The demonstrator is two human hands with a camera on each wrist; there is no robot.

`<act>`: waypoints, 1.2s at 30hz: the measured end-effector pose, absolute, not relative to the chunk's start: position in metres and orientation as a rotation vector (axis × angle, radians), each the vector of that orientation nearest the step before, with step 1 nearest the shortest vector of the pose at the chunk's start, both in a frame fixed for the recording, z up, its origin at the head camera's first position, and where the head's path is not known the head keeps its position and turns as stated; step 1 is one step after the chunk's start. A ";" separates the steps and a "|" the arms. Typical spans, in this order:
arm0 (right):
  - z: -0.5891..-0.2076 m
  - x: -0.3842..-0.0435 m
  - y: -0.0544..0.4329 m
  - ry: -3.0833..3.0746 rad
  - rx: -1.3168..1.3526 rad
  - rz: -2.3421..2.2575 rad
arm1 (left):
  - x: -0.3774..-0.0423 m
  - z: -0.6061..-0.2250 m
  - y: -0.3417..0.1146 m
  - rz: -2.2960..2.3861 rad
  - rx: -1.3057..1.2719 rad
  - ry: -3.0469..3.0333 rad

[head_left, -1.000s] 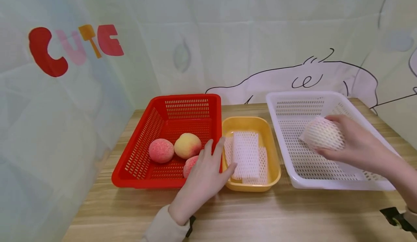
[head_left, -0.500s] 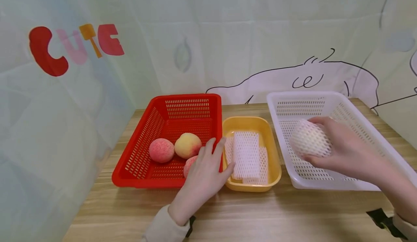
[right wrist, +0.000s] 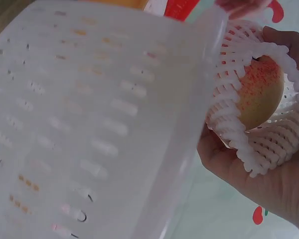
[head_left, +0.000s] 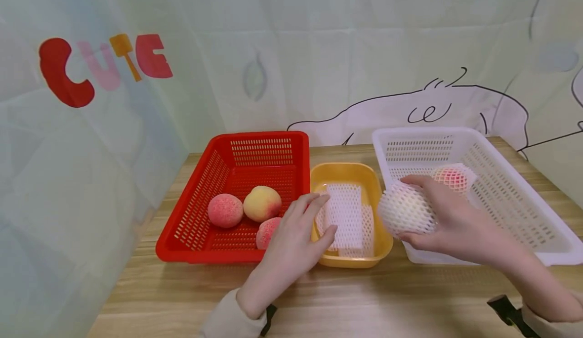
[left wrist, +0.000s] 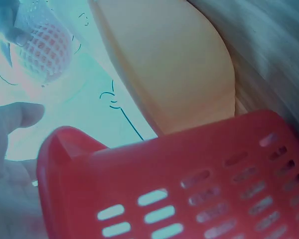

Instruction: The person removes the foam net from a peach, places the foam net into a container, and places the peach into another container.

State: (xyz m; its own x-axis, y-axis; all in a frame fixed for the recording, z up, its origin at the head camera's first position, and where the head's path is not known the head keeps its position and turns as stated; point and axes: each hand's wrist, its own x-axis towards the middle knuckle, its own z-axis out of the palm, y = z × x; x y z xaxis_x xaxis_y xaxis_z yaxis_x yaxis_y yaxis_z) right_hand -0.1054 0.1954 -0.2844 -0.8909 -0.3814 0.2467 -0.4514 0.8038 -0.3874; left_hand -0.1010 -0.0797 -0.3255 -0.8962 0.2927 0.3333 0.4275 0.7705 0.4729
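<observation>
My right hand grips a peach wrapped in a white foam net above the near left rim of the white basket. The right wrist view looks into the net's open end, where a yellow and red-speckled peach shows. My left hand, fingers loosely bent and holding nothing, hovers between the red basket and the yellow tray. Its fingertips overlap the flat foam nets in that tray. Beneath the left hand, a pink peach is partly covered.
Another pink peach and a yellow peach lie in the red basket. Behind my right hand, a netted red peach sits in the white basket. The containers stand side by side on a wooden table, with a printed curtain behind.
My right hand has moved left with the netted peach, from over the white basket's middle to its left rim, uncovering another netted peach. My left hand has shifted slightly right over the tray.
</observation>
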 end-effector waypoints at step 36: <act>-0.291 -0.092 0.151 -2.752 0.826 0.685 | -0.088 -0.332 -0.054 -1.779 -0.626 -2.766</act>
State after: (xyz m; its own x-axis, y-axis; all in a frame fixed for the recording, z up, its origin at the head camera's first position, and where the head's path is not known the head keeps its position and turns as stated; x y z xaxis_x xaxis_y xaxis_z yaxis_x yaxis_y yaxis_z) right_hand -0.0922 0.1506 -0.2911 -0.8274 -0.4733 0.3022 -0.5597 0.7384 -0.3761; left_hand -0.0880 -0.0540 -0.3317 -0.9096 0.4146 0.0280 0.1974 0.3719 0.9070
